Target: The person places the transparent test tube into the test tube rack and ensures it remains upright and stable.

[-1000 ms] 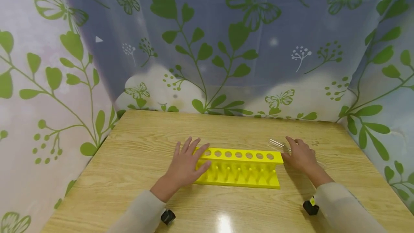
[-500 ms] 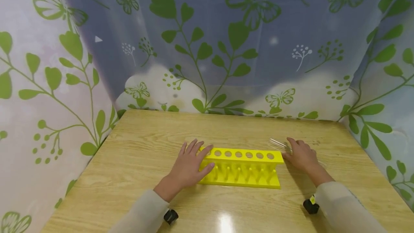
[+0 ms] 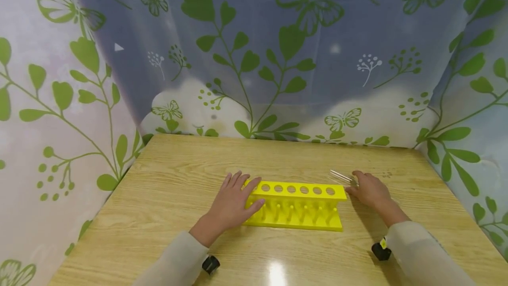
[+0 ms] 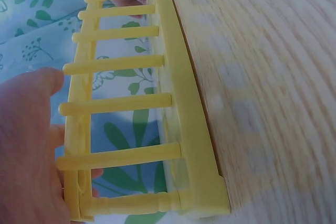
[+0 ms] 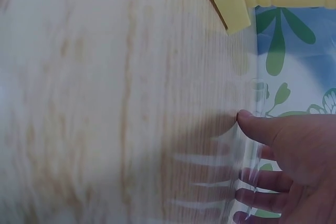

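Note:
A bright yellow test tube rack [image 3: 295, 215] stands on the table, with a row of round holes along its top and pegs along its base. My left hand [image 3: 232, 204] holds its left end, thumb in front and fingers spread over the top toward the back. In the left wrist view, the thumb [image 4: 50, 80] touches the top bar and fingertips show behind it. Beside the rack's right end, my right hand [image 3: 371, 191] has thumb and fingers around clear glass test tubes [image 3: 340, 175] lying on the wood. Their near ends are hidden by the hand.
The wooden table [image 3: 190, 158] reaches back to a patterned curtain [image 3: 254, 56], with more patterned cloth at both sides. A small black camera sits at each wrist, one left [image 3: 211, 264] and one right [image 3: 381, 251].
My left hand has slid a little to the right along the rack's left end. My right hand stays at the test tubes, with only a slight shift.

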